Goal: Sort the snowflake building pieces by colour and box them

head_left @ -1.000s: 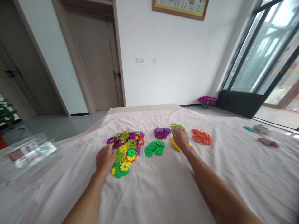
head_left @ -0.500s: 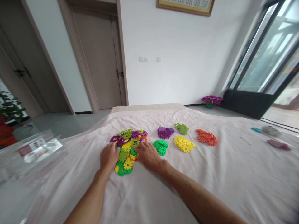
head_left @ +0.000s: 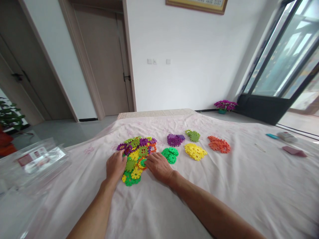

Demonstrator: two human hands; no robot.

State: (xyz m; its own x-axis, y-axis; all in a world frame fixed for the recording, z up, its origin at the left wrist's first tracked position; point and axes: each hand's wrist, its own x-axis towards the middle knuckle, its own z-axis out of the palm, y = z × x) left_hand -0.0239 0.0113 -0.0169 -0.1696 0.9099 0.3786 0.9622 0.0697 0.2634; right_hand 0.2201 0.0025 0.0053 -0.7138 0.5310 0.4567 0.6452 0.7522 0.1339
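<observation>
A mixed pile of plastic interlocking pieces (head_left: 134,154) in green, yellow, purple and orange lies on the cloth between my hands. Some pieces are notched discs, others are squares with toothed edges. My left hand (head_left: 116,166) rests against the pile's left side, fingers loosely bent and slightly apart, with nothing visible in it. At the right side, my right hand (head_left: 159,166) has its fingers drawn together at the edge of a green notched disc (head_left: 143,162); its fingertips are partly hidden. Just beyond that hand sits a small heap of green discs (head_left: 170,155).
Separate heaps of purple pieces (head_left: 175,139), olive-green squares (head_left: 193,135), yellow discs (head_left: 195,151) and orange pieces (head_left: 219,144) lie to the right. A clear plastic box (head_left: 37,159) stands at the left. A dark pink object (head_left: 294,151) lies far right on the cloth (head_left: 239,186).
My right hand has drawn back slightly to the right, and its fingers have closed in near the green disc. My left hand stays by the pile. The camera view has shifted slightly.
</observation>
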